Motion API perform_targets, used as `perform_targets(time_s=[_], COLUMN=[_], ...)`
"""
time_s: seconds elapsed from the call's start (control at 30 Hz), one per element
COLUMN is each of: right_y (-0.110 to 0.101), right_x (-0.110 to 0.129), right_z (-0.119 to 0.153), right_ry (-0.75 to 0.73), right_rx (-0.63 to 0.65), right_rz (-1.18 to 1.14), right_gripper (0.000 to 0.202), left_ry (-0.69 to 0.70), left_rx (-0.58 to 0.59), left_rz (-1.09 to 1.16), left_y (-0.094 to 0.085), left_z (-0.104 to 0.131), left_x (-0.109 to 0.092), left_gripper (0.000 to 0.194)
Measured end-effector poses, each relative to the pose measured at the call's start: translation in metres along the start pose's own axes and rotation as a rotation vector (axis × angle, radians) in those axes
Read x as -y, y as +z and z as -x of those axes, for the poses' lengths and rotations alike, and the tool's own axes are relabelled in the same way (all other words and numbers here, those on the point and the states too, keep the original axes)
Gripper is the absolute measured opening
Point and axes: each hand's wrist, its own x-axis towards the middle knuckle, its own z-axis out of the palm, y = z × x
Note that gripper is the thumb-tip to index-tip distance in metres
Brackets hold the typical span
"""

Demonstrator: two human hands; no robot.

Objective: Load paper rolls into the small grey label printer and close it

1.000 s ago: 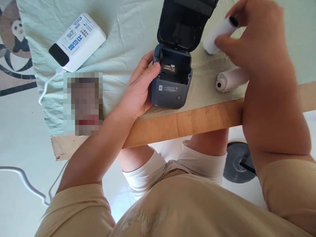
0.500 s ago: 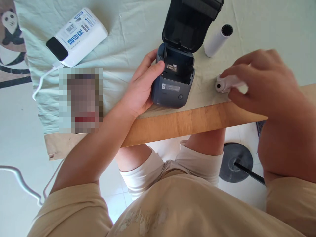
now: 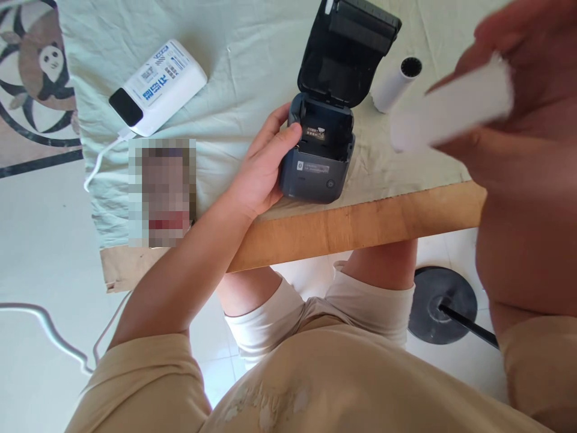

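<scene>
Slanting lengthwise toward the boxy dark-plastic printer (image 3: 318, 174) your left hand (image 3: 262, 167) grips, that white cylinder (image 3: 455, 108) sits in your right hand (image 3: 536, 120), off the printer's right.

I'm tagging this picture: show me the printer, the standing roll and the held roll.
Printer (image 3: 314, 180): head view, front panel.
Standing roll (image 3: 392, 89): head view, white side.
Held roll (image 3: 456, 106): head view, blurred side.

Left arm (image 3: 193, 255) extended obliquely forward, left hand (image 3: 259, 171) curled in a grip with the thumb (image 3: 285, 140) uppermost. Right arm (image 3: 527, 258) extended forward, right hand (image 3: 534, 114) raised nearer the viewer, blurred, likewise gripping.
</scene>
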Motion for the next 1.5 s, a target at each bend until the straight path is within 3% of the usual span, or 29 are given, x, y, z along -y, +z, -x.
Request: perform_targets(time_s=[0.13, 0.27, 0.43, 0.53, 0.63, 0.8, 1.07, 1.2, 1.37, 1.5], right_y=[0.025, 0.05, 0.079, 0.09, 0.094, 0.087, 0.084, 0.082, 0.079, 0.079], right_x=[0.017, 0.028, 0.033, 0.036, 0.037, 0.04, 0.038, 0.04, 0.045, 0.043], right_z=[-0.008, -0.045, -0.085, -0.086, -0.076, -0.069, -0.082, -0.074, -0.07, -0.071], right_ry=[-0.054, -0.128, -0.384, -0.372, -0.336, -0.377, -0.343, -0.436, -0.406, -0.373], right_rx=[-0.089, -0.215, -0.623, -0.743, -0.732, -0.702, -0.7, -0.653, -0.591, -0.559], right_rz=[-0.212, -0.417, -0.602, -0.557, -0.488, -0.452, -0.706, -0.547, -0.44, -0.378], right_gripper=[0.047, 0.044, 0.045, 0.052, 0.053, 0.03, 0.022, 0.014, 0.012, 0.018], left_ry=[0.003, 0.032, 0.06, 0.052, 0.056, 0.021, 0.009, 0.023, 0.002, -0.041], left_rx=[0.078, 0.056, 0.023, -0.006, 0.005, 0.016, -0.022, 0.027, 0.088, 0.065], left_rz=[-0.036, -0.032, -0.029, -0.012, 0.006, -0.002, -0.098, -0.082, -0.078, -0.144], left_y=[-0.012, -0.013, -0.002, 0.003, 0.004, 0.001, -0.001, -0.006, -0.01, -0.011], left_z=[-0.006, -0.006, -0.001, 0.001, 0.0, -0.002, -0.001, -0.003, -0.004, -0.005], left_x=[0.005, 0.007, 0.008, 0.007, 0.005, 0.004, 0.009, 0.01, 0.005, 0.0], left_gripper=[0.029, 0.025, 0.019, 0.017, 0.018, 0.025, 0.034, 0.035, 0.036, 0.044])
